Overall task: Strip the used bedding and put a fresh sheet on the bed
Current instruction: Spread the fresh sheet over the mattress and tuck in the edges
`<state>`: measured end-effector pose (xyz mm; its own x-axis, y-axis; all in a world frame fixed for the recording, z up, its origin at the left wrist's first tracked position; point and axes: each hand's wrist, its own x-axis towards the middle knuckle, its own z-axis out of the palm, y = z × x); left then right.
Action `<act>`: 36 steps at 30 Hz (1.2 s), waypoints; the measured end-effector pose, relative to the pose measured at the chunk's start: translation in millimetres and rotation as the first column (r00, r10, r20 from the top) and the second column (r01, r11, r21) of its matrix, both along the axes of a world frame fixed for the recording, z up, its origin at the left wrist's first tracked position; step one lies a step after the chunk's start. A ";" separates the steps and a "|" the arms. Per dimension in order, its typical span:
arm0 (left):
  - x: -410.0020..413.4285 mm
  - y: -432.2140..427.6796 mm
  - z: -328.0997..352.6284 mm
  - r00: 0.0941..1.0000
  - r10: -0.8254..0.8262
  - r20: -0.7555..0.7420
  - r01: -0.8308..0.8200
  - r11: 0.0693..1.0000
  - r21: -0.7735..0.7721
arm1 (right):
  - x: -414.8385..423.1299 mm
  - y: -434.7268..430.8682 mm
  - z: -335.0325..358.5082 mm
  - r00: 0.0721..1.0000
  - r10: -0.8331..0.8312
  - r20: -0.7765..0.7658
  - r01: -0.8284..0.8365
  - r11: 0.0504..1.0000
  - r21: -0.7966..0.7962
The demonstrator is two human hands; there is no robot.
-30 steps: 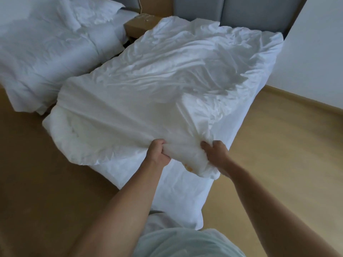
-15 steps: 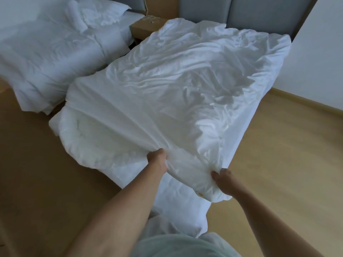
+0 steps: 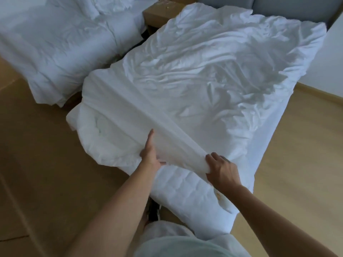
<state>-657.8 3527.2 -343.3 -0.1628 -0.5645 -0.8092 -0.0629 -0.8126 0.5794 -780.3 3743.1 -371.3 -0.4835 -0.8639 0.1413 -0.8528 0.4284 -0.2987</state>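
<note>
The right hand [image 3: 222,171] grips the lifted sheet [image 3: 204,80] while the left hand [image 3: 150,154] presses straight-fingered against it, seemingly to peel it off the mattress [image 3: 185,191].

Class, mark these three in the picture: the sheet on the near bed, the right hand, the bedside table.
sheet [image 3: 204,75]: head view, crumpled middle.
right hand [image 3: 223,170]: head view, back of the hand.
bedside table [image 3: 159,15]: head view, wooden top.

A twin bedroom, hotel-like: a near bed [image 3: 185,188] and a second bed [image 3: 55,52] in white linen, wooden nightstand [image 3: 159,15] between, grey padded headboard [image 3: 278,6], wood floor [image 3: 297,145].
</note>
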 end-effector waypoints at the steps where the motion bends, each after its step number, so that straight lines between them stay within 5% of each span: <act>1: 7.2 -25.4 -6.8 0.999 0.031 0.029 -0.031 0.999 0.024 | 1.0 1.9 -3.9 0.999 0.036 -0.020 -0.036 0.999 0.017; 4: 2.8 -78.5 -27.4 0.993 -0.082 0.086 0.080 0.996 0.028 | 9.5 -9.0 -10.2 0.998 0.020 0.060 -0.037 0.955 0.296; 7: -20.5 -96.8 -42.5 0.968 -0.215 0.132 0.223 0.974 -0.046 | 34.7 -38.8 -13.1 0.994 -0.091 0.069 0.031 0.798 0.601; 11: -25.3 -89.1 -40.4 0.873 -0.484 0.060 0.487 0.872 -0.054 | 89.6 -144.1 -16.3 0.961 -0.276 -0.005 0.253 0.876 0.410; 14: 11.6 -104.2 -43.2 0.803 -0.596 0.013 0.596 0.803 -0.035 | 111.0 -208.1 -20.4 0.865 -0.485 0.130 0.399 0.822 0.406; 17: 60.3 -165.8 -58.1 0.913 -0.407 -0.029 0.408 0.911 0.060 | 123.9 -206.4 -39.7 0.916 -0.385 0.111 0.327 0.879 0.347; 20: 105.3 -240.4 -94.3 0.987 -0.121 0.105 0.098 0.974 0.203 | 151.9 -184.2 -58.2 0.946 -0.310 0.093 0.267 0.910 0.317; 23: 118.5 -272.3 -119.1 0.988 -0.134 0.082 0.113 0.968 0.222 | 177.6 -176.7 -78.9 0.944 -0.325 0.062 0.280 0.883 0.377; 31: 131.9 -306.0 -124.8 0.908 -0.381 0.174 0.386 0.923 0.009 | 219.7 -218.4 -97.9 0.898 -0.440 0.005 0.335 0.690 0.641; 36: 204.7 -315.7 -155.6 0.851 -0.456 0.260 0.445 0.890 0.104 | 242.0 -236.7 -99.9 0.834 -0.550 -0.033 0.344 0.472 0.812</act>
<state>-453.0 3211.5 -498.9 -0.1636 -0.4499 -0.8780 -0.5765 -0.6786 0.4551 -538.3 3506.4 -471.2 -0.7612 -0.2391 -0.6028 -0.4357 0.8771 0.2023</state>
